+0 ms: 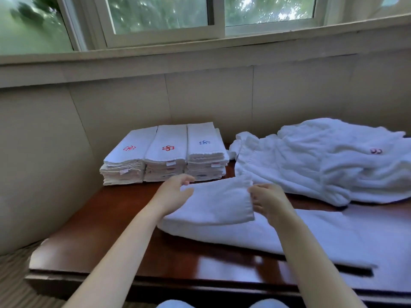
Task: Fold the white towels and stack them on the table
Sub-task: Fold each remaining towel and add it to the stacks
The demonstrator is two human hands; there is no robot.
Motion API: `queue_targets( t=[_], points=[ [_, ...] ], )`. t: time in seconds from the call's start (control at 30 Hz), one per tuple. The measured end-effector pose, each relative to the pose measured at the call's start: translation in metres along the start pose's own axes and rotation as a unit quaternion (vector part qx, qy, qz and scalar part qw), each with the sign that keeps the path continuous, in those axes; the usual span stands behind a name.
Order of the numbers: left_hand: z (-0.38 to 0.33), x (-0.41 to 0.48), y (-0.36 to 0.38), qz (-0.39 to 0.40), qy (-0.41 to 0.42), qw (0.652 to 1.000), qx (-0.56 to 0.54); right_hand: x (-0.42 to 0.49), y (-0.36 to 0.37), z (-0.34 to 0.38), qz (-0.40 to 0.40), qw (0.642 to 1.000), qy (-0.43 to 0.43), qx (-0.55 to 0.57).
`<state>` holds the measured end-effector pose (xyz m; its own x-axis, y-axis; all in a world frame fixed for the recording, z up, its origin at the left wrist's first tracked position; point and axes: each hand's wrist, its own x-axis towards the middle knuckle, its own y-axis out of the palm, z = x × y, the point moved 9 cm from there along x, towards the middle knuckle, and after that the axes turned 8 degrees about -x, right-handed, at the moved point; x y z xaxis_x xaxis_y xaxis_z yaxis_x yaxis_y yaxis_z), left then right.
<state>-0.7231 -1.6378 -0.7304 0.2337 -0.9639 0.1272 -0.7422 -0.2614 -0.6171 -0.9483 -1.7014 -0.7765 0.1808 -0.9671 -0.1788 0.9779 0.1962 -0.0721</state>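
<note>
The left hand (175, 193) grips the towel's (213, 205) folded left end and the right hand (270, 202) pinches its right hem. The towel lies mid-desk (111, 230), trailing toward the right edge. It looks soft, light and floppy, so it is best held by hems and corners. Stacks (164, 152) fill the back left, with a loose pile (311, 161) at back right.

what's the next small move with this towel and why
Probably lay the raised fold down flat and smooth it. The left hand and right hand hold the half-folded towel up by its ends. Its remainder trails across the table, and it is not yet as narrow as the folded stacks behind.
</note>
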Motion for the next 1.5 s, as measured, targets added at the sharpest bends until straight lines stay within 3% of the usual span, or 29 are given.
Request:
queue_targets(
  t=[0.1,0.23,0.3,0.4,0.47,0.67,0.73,0.83,0.9,0.93,1.0,1.07,1.1,1.17,1.23,1.33,1.43,1.5],
  points=[
    [-0.009,0.007,0.006,-0.019,-0.015,1.0,-0.017,-0.007,-0.086,0.02,-0.071,0.997,-0.005,0.03],
    [-0.006,0.013,0.067,0.11,-0.077,0.989,0.069,-0.031,-0.2,0.002,-0.189,0.979,0.031,-0.071],
    [0.003,0.012,0.1,0.142,-0.12,0.975,0.122,-0.037,-0.211,-0.03,-0.17,0.966,0.083,-0.174],
    [0.018,0.012,0.113,0.086,-0.153,0.979,0.101,-0.039,-0.208,-0.066,-0.132,0.94,0.119,-0.291],
    [0.03,0.015,0.105,0.049,-0.172,0.983,0.051,-0.036,-0.211,-0.069,-0.135,0.946,0.107,-0.273],
    [0.047,0.022,0.097,0.08,-0.139,0.984,-0.078,-0.031,-0.201,-0.045,-0.118,0.989,0.072,-0.06],
    [0.055,0.022,0.096,0.091,-0.152,0.975,-0.133,-0.03,-0.195,-0.051,-0.122,0.984,0.083,-0.098],
    [0.058,0.022,0.095,0.101,-0.16,0.97,-0.152,-0.034,-0.2,-0.068,-0.15,0.956,0.124,-0.221],
    [0.057,0.024,0.092,0.081,-0.147,0.98,-0.108,-0.037,-0.204,-0.067,-0.157,0.938,0.134,-0.279],
    [0.057,0.024,0.087,0.06,-0.145,0.986,-0.058,-0.038,-0.205,-0.062,-0.162,0.914,0.133,-0.347],
    [0.052,0.022,0.071,0.007,-0.138,0.987,0.086,-0.041,-0.203,-0.046,-0.187,0.831,0.117,-0.511],
    [0.029,0.018,0.061,-0.059,-0.077,0.975,0.197,-0.043,-0.183,-0.019,-0.253,0.752,0.022,-0.608],
    [0.013,0.015,0.064,-0.083,-0.029,0.974,0.208,-0.044,-0.163,-0.006,-0.275,0.737,-0.06,-0.614],
    [-0.017,0.007,0.094,-0.042,0.064,0.979,0.188,-0.039,-0.11,0.001,-0.228,0.761,-0.18,-0.58],
    [-0.027,-0.003,0.14,0.075,0.106,0.964,0.231,-0.022,-0.062,-0.027,-0.103,0.776,-0.155,-0.602],
    [-0.005,0.002,0.156,0.144,0.071,0.938,0.308,-0.001,-0.048,-0.062,-0.022,0.753,-0.075,-0.653],
    [0.021,0.018,0.131,0.121,-0.013,0.946,0.299,0.013,-0.053,-0.061,-0.025,0.756,-0.083,-0.649],
    [0.033,0.022,0.119,0.103,-0.064,0.964,0.236,0.02,-0.052,-0.059,-0.028,0.76,-0.092,-0.642]
  ],
)
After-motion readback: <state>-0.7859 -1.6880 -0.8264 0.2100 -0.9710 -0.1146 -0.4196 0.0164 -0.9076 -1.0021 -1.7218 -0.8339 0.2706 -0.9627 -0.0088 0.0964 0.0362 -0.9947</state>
